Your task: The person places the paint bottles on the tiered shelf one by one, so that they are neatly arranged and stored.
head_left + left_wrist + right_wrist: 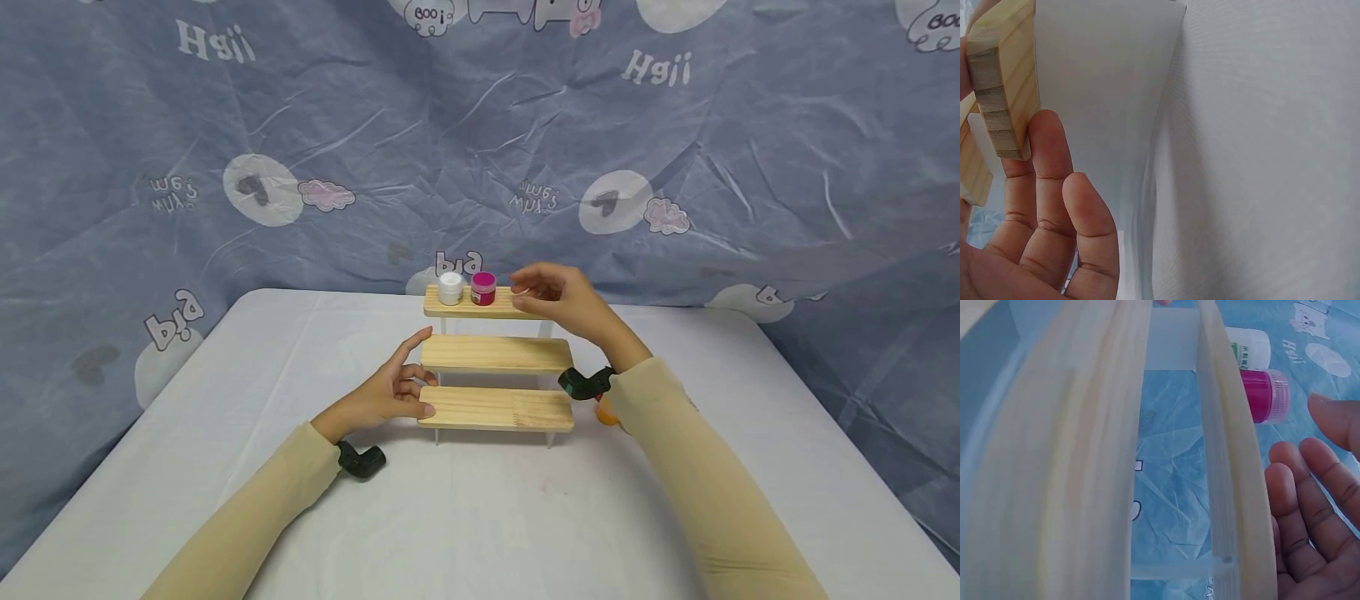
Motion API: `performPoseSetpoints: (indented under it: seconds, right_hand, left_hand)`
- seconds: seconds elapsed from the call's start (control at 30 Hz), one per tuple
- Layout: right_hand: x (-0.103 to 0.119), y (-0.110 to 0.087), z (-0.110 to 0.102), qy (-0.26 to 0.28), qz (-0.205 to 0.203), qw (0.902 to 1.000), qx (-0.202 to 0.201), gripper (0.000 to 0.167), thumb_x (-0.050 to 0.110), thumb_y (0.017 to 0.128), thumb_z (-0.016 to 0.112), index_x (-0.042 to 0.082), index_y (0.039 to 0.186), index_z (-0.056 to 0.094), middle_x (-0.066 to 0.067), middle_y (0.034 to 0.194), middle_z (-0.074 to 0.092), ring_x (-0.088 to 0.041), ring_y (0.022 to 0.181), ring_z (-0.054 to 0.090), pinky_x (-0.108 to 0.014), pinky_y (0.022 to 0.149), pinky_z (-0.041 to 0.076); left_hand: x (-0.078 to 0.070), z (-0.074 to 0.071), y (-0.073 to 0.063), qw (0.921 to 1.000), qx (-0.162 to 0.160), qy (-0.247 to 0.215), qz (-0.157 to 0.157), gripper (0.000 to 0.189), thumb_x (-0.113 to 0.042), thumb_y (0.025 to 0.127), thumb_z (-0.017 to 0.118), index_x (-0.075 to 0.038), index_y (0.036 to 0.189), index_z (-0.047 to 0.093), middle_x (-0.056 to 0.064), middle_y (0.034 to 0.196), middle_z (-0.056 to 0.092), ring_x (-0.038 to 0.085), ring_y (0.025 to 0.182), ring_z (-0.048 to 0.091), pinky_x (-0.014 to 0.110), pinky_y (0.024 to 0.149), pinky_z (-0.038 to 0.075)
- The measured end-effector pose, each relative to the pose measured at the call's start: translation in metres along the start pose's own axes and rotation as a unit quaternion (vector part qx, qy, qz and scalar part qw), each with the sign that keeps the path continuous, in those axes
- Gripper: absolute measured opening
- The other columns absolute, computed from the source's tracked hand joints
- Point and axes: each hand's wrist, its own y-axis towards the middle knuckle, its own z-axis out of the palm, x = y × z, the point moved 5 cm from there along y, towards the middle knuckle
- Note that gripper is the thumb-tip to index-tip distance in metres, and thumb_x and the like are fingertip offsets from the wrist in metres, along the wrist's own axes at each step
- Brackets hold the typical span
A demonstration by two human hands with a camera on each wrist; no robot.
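A three-step wooden display stand (497, 354) with white supports stands on the table. Two small jars sit on its top step: a white jar (451, 288) at the left end and a magenta jar (483, 289) beside it. My left hand (382, 392) grips the left end of the stand, thumb on the lowest board (1007, 81) and fingers under its edge; the index finger reaches up to the middle board. Over the right part of the top step is my right hand (562, 300), fingers loosely bent, nothing between them. The right wrist view shows these fingers (1310, 462) apart from the magenta jar (1266, 397).
An orange round thing (607, 412) lies on the table right of the stand, partly hidden by my right sleeve (697, 467). The white-covered table (480, 517) reaches back to a blue-grey printed cloth (420, 150) hanging behind it.
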Motion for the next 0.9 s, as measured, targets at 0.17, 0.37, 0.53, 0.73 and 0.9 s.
performPoseSetpoints:
  seconds: [0.17,0.37,0.53,0.73,0.9]
  right_hand:
    - [-0.002,-0.018,-0.008,0.039,0.021,0.999,-0.007,0.035,0.007,0.104,0.073,-0.007,0.135,0.068,-0.023,0.125,0.071,-0.015,0.102,0.069,-0.025,0.091,0.056]
    - [-0.001,-0.037,-0.019,0.049,0.013,0.9985,-0.02,0.033,0.0,0.103,0.07,-0.013,0.134,0.065,-0.022,0.12,0.072,-0.01,0.101,0.07,-0.023,0.09,0.057]
    - [0.0,-0.052,-0.028,0.047,0.011,0.9985,-0.025,0.033,-0.001,0.102,0.07,-0.015,0.132,0.065,-0.015,0.115,0.075,-0.01,0.101,0.071,-0.023,0.092,0.058]
    - [-0.008,-0.074,-0.038,0.021,0.017,0.9996,-0.011,0.03,0.002,0.103,0.071,-0.009,0.131,0.068,-0.008,0.115,0.076,-0.01,0.102,0.071,-0.022,0.092,0.058]
    - [-0.023,-0.091,-0.046,0.002,0.014,0.9999,0.002,0.027,0.001,0.103,0.071,-0.008,0.128,0.07,-0.001,0.113,0.076,-0.01,0.102,0.071,-0.022,0.09,0.059]
  left_hand:
    - [0.0,0.0,0.0,1.0,-0.001,0.001,0.002,0.12,0.005,0.09,0.081,-0.025,0.176,0.002,0.015,0.122,0.061,0.015,0.084,0.062,0.023,0.071,0.052]
    - [0.0,0.001,0.0,1.0,0.001,-0.002,0.002,0.121,0.005,0.09,0.081,-0.024,0.176,0.001,0.015,0.122,0.06,0.014,0.084,0.062,0.023,0.071,0.052]
    - [-0.001,0.001,0.0,1.0,0.0,-0.002,0.005,0.121,0.005,0.09,0.081,-0.021,0.176,0.0,0.015,0.122,0.06,0.014,0.084,0.062,0.023,0.07,0.052]
    - [0.0,0.001,0.0,1.0,0.003,0.0,0.004,0.121,0.005,0.09,0.081,-0.02,0.176,-0.001,0.015,0.122,0.06,0.014,0.084,0.062,0.023,0.07,0.051]
    - [0.001,-0.001,0.0,1.0,0.006,-0.002,0.006,0.121,0.004,0.091,0.081,-0.024,0.176,0.0,0.016,0.123,0.06,0.015,0.083,0.061,0.023,0.07,0.051]
